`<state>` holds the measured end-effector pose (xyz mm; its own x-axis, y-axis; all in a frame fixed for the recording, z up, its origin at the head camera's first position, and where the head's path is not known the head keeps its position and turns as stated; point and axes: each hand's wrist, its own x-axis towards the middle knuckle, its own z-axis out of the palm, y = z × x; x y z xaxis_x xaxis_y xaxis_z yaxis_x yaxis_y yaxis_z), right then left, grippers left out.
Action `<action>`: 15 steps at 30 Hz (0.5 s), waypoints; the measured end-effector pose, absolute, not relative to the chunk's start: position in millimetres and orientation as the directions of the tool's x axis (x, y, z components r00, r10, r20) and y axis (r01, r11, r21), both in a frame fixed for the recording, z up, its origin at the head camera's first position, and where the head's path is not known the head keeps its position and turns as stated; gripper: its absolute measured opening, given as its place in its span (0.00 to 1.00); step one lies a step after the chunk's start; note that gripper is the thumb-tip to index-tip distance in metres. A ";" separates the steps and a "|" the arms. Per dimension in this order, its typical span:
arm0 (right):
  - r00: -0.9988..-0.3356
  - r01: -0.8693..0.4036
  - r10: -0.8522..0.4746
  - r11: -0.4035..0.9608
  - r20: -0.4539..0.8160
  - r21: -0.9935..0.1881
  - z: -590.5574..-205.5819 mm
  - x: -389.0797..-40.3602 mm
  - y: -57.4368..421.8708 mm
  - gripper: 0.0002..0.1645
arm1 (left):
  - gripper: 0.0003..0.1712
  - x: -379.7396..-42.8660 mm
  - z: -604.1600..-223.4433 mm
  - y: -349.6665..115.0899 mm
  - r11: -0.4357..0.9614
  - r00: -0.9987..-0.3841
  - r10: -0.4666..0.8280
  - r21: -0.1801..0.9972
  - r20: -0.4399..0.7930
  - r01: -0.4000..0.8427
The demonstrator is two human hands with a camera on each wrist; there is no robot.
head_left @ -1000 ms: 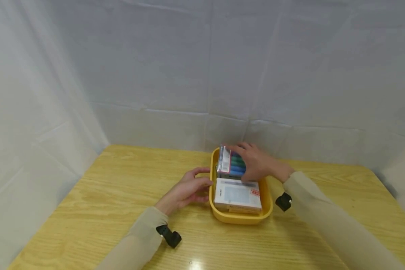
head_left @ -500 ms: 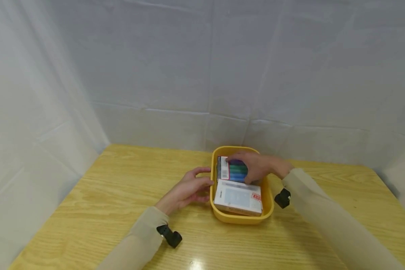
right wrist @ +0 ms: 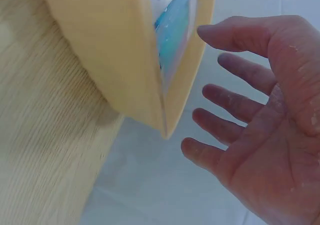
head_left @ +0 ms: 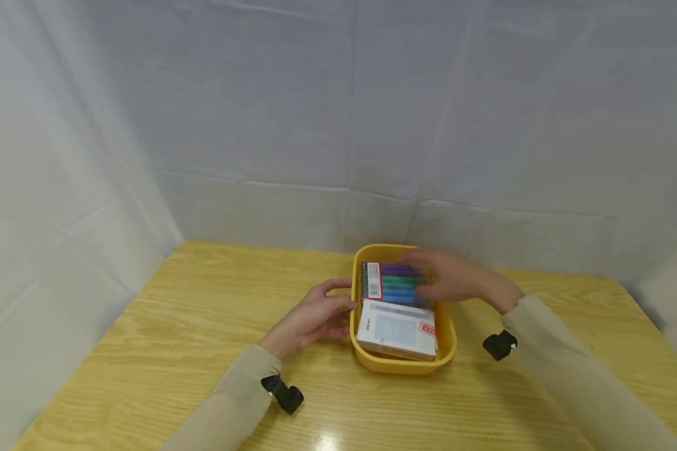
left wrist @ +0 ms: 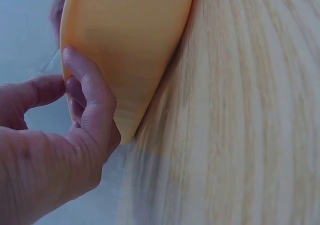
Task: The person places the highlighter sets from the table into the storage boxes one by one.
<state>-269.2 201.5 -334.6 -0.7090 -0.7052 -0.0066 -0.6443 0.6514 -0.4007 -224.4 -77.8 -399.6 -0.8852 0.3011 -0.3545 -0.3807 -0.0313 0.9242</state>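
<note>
A yellow plastic basket (head_left: pixel 403 366) stands on the table. Inside it, toward the back, lies a clear pack of coloured markers (head_left: pixel 396 291) with a white barcode label, showing purple, green and blue. A white box (head_left: pixel 397 329) with a red stamp lies tilted in the front part. My left hand (left wrist: pixel 75 120) holds the basket's left rim between its thumb and bent fingers. Over the basket's right rim is my right hand (head_left: pixel 454 275), blurred in the head view. Its fingers are spread and relaxed with nothing between them, apart from the markers (right wrist: pixel 172 32) in the right wrist view.
The wooden table (head_left: pixel 237 300) extends to both sides of the basket and in front of it. White sheeting (head_left: pixel 271 125) hangs behind the table, close to the basket's back end, and also at the left side.
The marker pack has gone down flat into the basket, and the white box has tilted slightly. My right hand has let go of the pack and moved right. My left hand stays put.
</note>
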 end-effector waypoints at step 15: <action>-0.838 -0.542 -0.518 0.749 0.172 -0.381 -351.9 -220.0 239.7 0.34 | 0.31 -229.3 -397.3 -84.0 -0.020 -0.892 0.285 0.929 -0.350 -0.371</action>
<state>-220.0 239.7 -351.9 -0.8376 -0.5185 0.1722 -0.5420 0.7492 -0.3806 -229.3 -84.0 -397.3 -0.8923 0.2854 -0.3498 -0.3705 -0.0203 0.9286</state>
